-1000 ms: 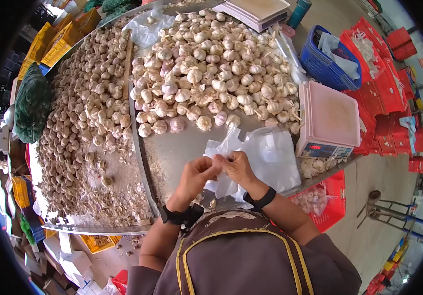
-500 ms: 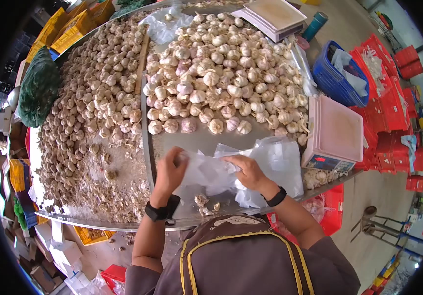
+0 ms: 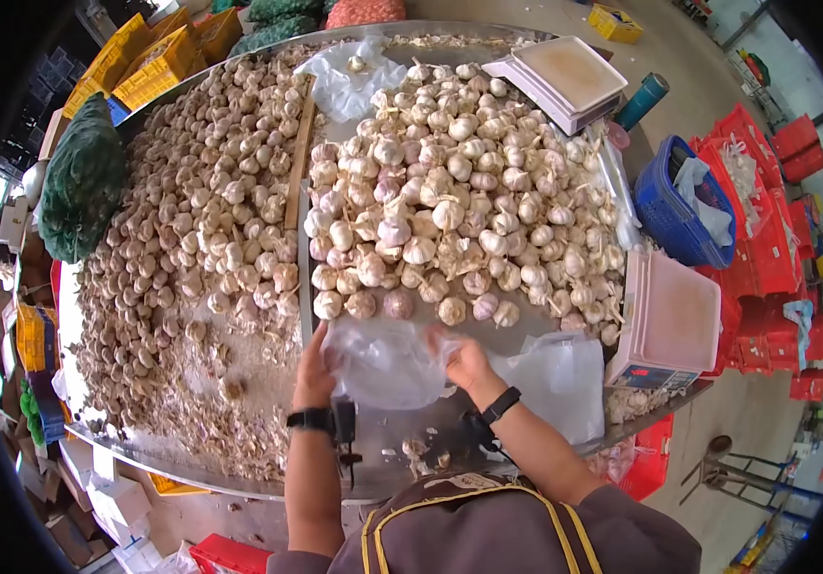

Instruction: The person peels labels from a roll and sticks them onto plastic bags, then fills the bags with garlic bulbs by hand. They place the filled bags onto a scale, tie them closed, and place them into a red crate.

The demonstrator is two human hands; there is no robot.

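Note:
A clear plastic bag (image 3: 385, 368) is stretched between my two hands above the near part of the metal table. My left hand (image 3: 316, 368) grips its left side, and my right hand (image 3: 467, 362) pinches its right edge. The bag looks spread wide with nothing inside. Just beyond it lies a large heap of garlic bulbs (image 3: 450, 210), its nearest bulbs in a loose row. More flat plastic bags (image 3: 555, 378) lie to the right of my right hand.
A wooden strip (image 3: 302, 158) and a metal divider separate a second garlic heap (image 3: 201, 210) at left, with loose skins in front. One scale (image 3: 665, 316) stands at right, another scale (image 3: 569, 81) at the back. A blue basket (image 3: 660, 215) and red crates (image 3: 756, 210) stand beyond the right edge.
The plastic bag, crumpled between my hands before, is now spread out and lifted off the other bags. My hands have moved further apart at its sides. The camera view has shifted slightly.

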